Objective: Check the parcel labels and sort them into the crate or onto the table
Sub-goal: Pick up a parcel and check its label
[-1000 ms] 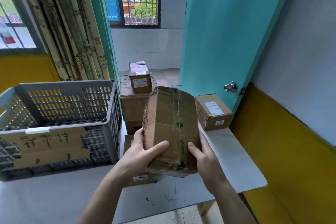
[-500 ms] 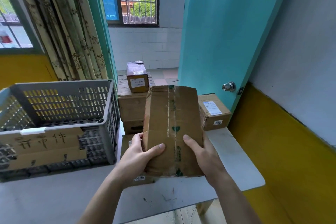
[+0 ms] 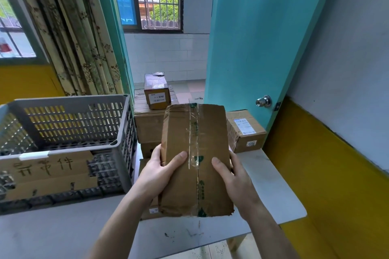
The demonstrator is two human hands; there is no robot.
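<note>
A worn brown cardboard parcel [image 3: 196, 160] with clear tape down its middle is held above the table [image 3: 271, 191]. My left hand [image 3: 161, 171] grips its left edge, thumb on top. My right hand [image 3: 233, 176] grips its right edge. No label shows on the face turned to me. A grey slatted crate [image 3: 69, 132] with a handwritten cardboard sign stands on the table to the left. Behind the held parcel are a stack of brown boxes [image 3: 147, 126], a small labelled box [image 3: 156, 92] on top, and another labelled box [image 3: 245, 131] at the right.
A turquoise door [image 3: 252, 38] with a metal knob [image 3: 263, 101] stands open behind the table's right end. A yellow and grey wall runs along the right. Curtains [image 3: 69, 38] hang behind the crate. Another box [image 3: 151, 210] lies under the held parcel.
Both hands have rotated the parcel so its taped face lies flat toward me and brought it slightly lower and closer. The crate and other boxes have not moved.
</note>
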